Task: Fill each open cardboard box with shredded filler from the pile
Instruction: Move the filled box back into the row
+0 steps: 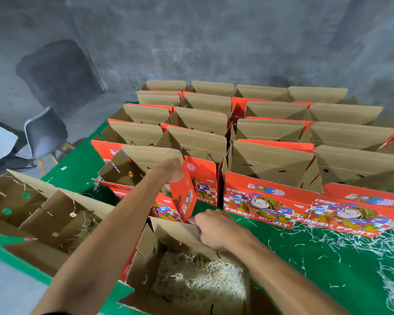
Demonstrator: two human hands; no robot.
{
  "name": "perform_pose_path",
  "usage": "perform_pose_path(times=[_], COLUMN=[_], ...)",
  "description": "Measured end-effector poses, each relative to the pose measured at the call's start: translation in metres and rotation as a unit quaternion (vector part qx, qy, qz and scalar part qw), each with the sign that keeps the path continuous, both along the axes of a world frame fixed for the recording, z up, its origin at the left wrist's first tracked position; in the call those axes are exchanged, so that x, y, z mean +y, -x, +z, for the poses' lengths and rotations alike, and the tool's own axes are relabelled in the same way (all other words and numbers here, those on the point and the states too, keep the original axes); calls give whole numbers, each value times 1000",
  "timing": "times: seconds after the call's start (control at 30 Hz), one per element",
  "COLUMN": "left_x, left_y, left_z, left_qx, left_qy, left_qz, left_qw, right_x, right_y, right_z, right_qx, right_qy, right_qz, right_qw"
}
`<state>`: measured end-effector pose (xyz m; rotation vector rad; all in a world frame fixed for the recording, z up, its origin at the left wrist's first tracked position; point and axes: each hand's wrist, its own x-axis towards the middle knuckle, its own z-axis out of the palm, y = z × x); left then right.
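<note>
A near open cardboard box (146, 253) in front of me holds pale shredded filler (200, 278). My right hand (216, 228) pinches the top edge of its far brown flap. My left hand (168, 169) reaches further out and grips the upper edge of a red printed side flap (184, 196) of the box behind, which stands tilted upright. Loose shredded filler (359, 237) lies scattered over the green table at the right, below a row of red boxes (305, 205). Several rows of open boxes (271, 133) stand beyond with flaps up.
A green table (328, 269) carries everything. At the left, another open box (55, 219) lies on its side with some filler inside. A grey chair (43, 135) stands on the concrete floor past the table's left edge. A grey wall rises behind.
</note>
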<state>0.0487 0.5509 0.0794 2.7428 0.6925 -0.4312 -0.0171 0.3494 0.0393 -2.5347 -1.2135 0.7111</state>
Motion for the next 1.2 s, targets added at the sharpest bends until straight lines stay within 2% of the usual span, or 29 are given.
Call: perform_pose_path(times=[0.13, 0.27, 0.37, 0.47, 0.63, 0.73, 0.83, 0.97, 1.1, 1.2], left_x=[-13, -32, -44, -55, -67, -87, -118, -173, -232, -277], left_y=[1, 3, 6, 12, 20, 21, 18, 14, 10, 9], left_z=[-5, -10, -18, -27, -35, -30, -27, -21, -17, -17], left_qx=[-6, -1, -4, -11, -3, 16, 3, -1, 16, 24], left_qy=[5, -18, -29, -25, -48, -48, 3, 14, 103, 114], left_qz=[-8, -32, -40, -39, -68, -125, -156, -186, -158, -168], left_qw=[1000, 999, 999, 999, 997, 991, 988, 983, 982, 979], right_x=[10, 45, 43, 17, -20, -29, -42, -84, -139, -181], right_y=[17, 21, 16, -3, -41, -45, -50, -58, -64, -60], right_z=[0, 1, -6, -12, -15, -17, -20, -26, -25, -24], right_qx=[13, -3, 40, 145, 178, 235, 224, 236, 227, 232], right_qy=[-50, 28, -71, -129, -165, -207, -237, -287, -311, -327], right_qz=[2, 7, -89, -201, -261, -319, -394, -474, -505, -517], right_qw=[999, 1000, 993, 960, 934, 895, 859, 798, 773, 756])
